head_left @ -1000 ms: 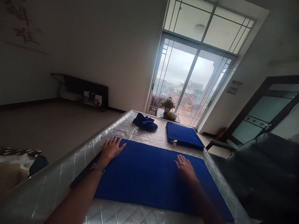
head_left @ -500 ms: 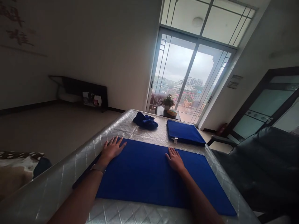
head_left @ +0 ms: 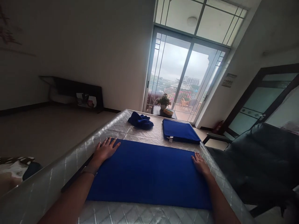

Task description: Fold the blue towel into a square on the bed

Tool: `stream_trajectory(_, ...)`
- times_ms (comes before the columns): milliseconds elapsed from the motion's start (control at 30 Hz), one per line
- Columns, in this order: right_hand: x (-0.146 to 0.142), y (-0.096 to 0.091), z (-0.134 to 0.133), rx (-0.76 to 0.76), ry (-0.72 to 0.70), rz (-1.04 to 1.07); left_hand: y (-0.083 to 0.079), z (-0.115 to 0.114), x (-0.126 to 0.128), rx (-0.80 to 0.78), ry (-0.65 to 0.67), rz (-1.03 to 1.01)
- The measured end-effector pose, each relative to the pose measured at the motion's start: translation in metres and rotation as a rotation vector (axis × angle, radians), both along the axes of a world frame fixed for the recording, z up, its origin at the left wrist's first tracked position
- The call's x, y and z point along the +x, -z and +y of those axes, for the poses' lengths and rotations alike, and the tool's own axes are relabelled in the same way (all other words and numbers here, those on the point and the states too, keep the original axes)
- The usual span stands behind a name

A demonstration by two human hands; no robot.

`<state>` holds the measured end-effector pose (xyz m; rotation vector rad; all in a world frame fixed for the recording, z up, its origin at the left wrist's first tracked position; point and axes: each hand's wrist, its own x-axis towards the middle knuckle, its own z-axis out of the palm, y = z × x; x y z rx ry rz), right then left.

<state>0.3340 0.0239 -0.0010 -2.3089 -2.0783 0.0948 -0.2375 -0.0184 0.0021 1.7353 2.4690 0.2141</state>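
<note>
A flat, dark blue fabric-covered panel [head_left: 149, 174] lies across the silver quilted table cover [head_left: 126, 214]. My left hand [head_left: 105, 150] lies on the panel's far left corner, fingers spread. At its far right corner my right hand [head_left: 201, 163] rests palm down with the fingers stretched out. Along the left, a dark strip [head_left: 76, 174] sticks out beneath my left forearm. Beyond the panel sits a crumpled blue cloth [head_left: 140, 120]. To the right of that cloth is a neatly squared blue fabric piece [head_left: 181, 130] with a small white tag [head_left: 171, 139].
A black chair [head_left: 254, 158] stands close by the table's right side. Past the far edge are a small table with a potted plant [head_left: 163, 101] and a glass sliding door [head_left: 187, 74]. A dark low bench [head_left: 77, 93] is by the left wall.
My right hand has slid right, from the middle of the panel's far edge to its far right corner. My left hand stays at the left corner. The view has shifted slightly.
</note>
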Motion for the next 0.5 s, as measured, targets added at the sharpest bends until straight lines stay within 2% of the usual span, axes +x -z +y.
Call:
stream_trajectory(167, -0.007, -0.004, -0.003, 0.000, 0.015, 0.005, -0.003, -0.002, 0.001, 0.028, 0.001, 0.018)
stream_trajectory(400, -0.011, -0.005, -0.006, 0.026, 0.022, 0.030, 0.004, -0.001, 0.001, 0.037, 0.034, 0.129)
stream_trajectory(500, -0.012, -0.005, -0.007, 0.031, 0.022, 0.057, 0.000, -0.004, 0.002, 0.043, 0.052, 0.172)
